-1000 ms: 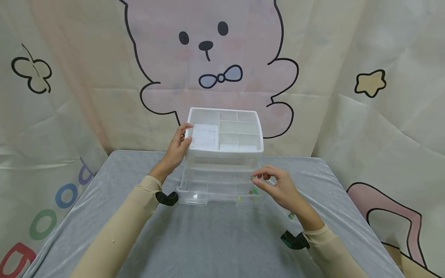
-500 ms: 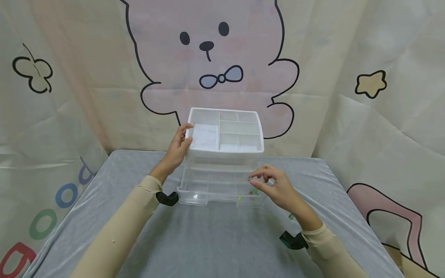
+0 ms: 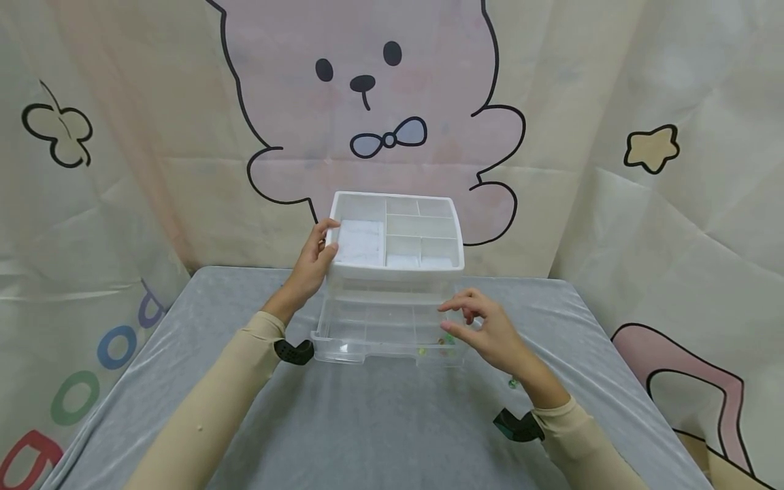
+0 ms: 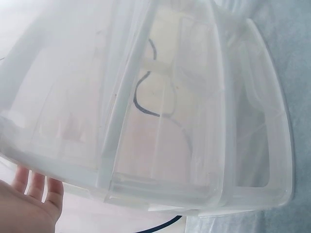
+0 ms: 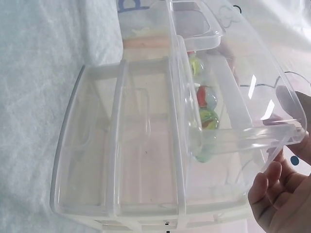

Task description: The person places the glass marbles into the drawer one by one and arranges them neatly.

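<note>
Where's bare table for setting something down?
The table is bare in front of the drawer, between the sleeves, and right of the right hand. Crowded: the drawer's right end, with marbles, that hand, and a loose marble nearby.

White-topped clear organizer [image 3: 395, 275], upright; coloured marbles [image 5: 209, 119] inside its open drawer [image 3: 388, 321], right side

Before you, the box [image 3: 392, 290] stands toward the back of the counter [image 3: 367, 435], with the backdrop [image 3: 551, 211] behind. The tray [image 3: 424, 225] tops it; below, the drawer [image 3: 339, 348] juts toward you, marbles [image 5: 209, 119] in its right end. Your left grip [image 3: 311, 267] is at the tray's left side, your right grip [image 3: 490, 330] at the drawer's right end. Another marble [image 3: 513, 383] lies farther right.
</note>
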Motion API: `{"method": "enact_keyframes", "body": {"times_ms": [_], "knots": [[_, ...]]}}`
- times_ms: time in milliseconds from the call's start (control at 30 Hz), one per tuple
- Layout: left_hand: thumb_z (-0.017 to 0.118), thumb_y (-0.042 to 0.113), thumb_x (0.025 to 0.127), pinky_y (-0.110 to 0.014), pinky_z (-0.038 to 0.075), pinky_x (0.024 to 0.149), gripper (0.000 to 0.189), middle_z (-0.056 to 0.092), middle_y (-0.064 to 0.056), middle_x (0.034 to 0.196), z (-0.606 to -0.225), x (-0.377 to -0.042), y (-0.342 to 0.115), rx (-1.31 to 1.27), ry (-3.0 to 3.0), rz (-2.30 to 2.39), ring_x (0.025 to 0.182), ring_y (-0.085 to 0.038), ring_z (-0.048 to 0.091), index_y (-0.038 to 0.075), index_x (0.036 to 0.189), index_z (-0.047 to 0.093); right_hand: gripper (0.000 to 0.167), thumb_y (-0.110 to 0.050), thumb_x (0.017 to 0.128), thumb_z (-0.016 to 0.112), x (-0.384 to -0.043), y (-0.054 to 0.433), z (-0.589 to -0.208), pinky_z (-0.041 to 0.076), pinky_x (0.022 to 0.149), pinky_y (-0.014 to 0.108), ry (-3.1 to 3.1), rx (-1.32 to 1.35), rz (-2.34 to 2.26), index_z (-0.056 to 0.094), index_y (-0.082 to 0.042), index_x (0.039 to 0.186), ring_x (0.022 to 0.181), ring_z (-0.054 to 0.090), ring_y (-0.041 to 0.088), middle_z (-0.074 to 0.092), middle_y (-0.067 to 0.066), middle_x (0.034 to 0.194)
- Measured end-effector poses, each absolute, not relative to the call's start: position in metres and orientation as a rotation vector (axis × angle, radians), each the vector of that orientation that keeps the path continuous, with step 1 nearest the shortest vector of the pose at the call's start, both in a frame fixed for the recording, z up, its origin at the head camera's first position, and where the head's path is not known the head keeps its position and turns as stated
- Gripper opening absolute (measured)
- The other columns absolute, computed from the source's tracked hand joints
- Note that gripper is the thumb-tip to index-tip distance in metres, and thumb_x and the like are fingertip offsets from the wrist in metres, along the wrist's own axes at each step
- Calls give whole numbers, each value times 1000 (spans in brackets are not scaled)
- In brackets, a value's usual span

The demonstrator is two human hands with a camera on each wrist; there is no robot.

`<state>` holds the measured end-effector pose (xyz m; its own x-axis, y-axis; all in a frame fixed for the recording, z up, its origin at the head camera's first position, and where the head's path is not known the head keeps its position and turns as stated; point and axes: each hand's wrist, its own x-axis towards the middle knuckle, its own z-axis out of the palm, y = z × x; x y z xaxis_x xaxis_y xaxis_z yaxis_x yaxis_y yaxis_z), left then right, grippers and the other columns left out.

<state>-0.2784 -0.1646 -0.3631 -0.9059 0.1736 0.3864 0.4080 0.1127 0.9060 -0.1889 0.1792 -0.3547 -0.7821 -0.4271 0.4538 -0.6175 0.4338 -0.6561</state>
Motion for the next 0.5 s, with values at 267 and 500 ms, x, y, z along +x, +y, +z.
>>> {"method": "enact_keyframes", "body": {"times_ms": [267, 500], "knots": [[35, 13, 108, -24, 40, 78, 38, 40, -20, 131, -363, -279, -165, -587, -2205, -1877, 92, -15, 41, 14, 146, 33, 21, -1, 90, 71, -189, 185, -354, 40, 66, 30, -2428, 936, 1276, 75, -12, 108, 74, 44, 13, 62, 1, 99], [37, 14, 108, -24, 40, 77, 38, 39, -18, 128, -362, -277, -164, -590, -2202, -1875, 91, -14, 41, 14, 146, 33, 21, 0, 93, 68, -187, 195, -353, 40, 66, 28, -2414, 912, 1270, 74, -12, 108, 74, 45, 11, 63, 5, 98]]}}
